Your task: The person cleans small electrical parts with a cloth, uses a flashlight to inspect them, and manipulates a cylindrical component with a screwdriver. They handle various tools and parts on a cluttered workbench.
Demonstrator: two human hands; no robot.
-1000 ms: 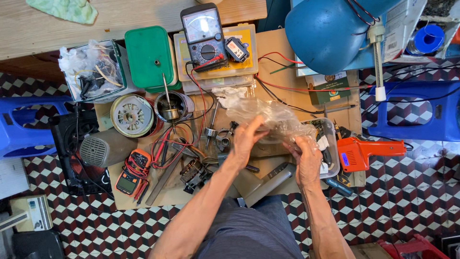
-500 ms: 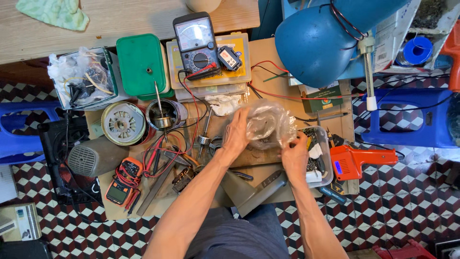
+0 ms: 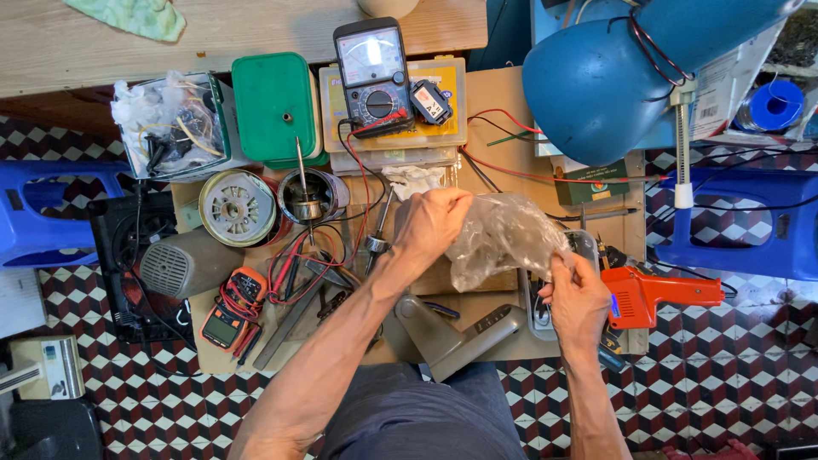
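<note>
A: Hands first, nearest the camera. The right hand (image 3: 579,302) pinches the lower right edge of a clear plastic bag (image 3: 503,238); the left hand (image 3: 430,223) is closed on the bag's upper left corner. So the bag hangs stretched between them, above the middle of the cardboard work mat (image 3: 503,106), slightly right of centre.

B: What might go wrong?

A: As I judge it, the film is thin and crumpled. Pulled two ways, it could tear, and anything small inside would drop among the clutter. I cannot tell whether it holds anything.

B: And around it?

A: At four o'clock from the bag, just beside the right hand, lies an orange soldering gun (image 3: 652,294); a swinging elbow could knock it off the mat's edge. At nine o'clock, red test leads (image 3: 362,183) loop close to the left wrist and could snag.

B: Counts, near to far?

A: Two hands, one bag, one soldering gun. One orange digital meter (image 3: 228,308) at eight o'clock. One motor stator (image 3: 237,207) and one rotor with its shaft (image 3: 308,203) at nine. Farther, one green box (image 3: 274,106), one analog multimeter (image 3: 375,77) at eleven, and one blue lamp shade (image 3: 609,81) at one. Two blue plastic stools (image 3: 750,221), one at each side.
</note>
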